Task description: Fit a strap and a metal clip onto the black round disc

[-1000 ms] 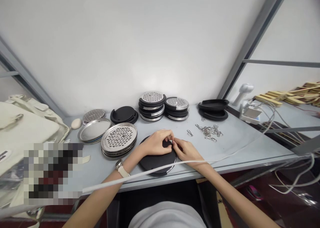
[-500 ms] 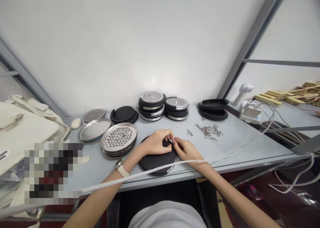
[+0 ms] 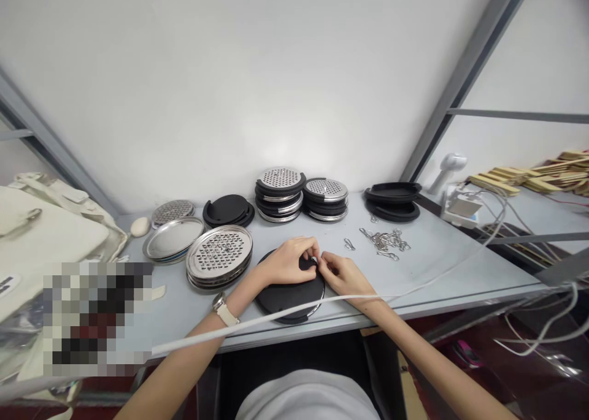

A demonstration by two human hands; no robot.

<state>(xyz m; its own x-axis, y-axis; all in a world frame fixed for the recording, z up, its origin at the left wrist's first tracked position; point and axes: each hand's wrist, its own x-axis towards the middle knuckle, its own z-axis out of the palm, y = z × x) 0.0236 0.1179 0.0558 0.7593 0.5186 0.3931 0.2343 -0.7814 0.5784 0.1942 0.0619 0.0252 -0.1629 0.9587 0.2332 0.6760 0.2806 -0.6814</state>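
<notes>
A round black disc with a metal rim (image 3: 288, 297) lies at the table's front edge. My left hand (image 3: 288, 262) rests on its far edge, fingers curled and pinching there. My right hand (image 3: 343, 274) meets it from the right, fingertips pinched on a small metal clip (image 3: 315, 260) at the disc's rim. Both hands touch at the fingertips. A watch with a pale strap sits on my left wrist.
Behind stand stacks of perforated metal plates (image 3: 219, 252), plain metal trays (image 3: 173, 239), black rings (image 3: 229, 210), assembled black-and-metal discs (image 3: 280, 193) and black lids (image 3: 392, 200). Loose metal clips (image 3: 385, 241) lie to the right. A white cable (image 3: 276, 317) crosses the front edge.
</notes>
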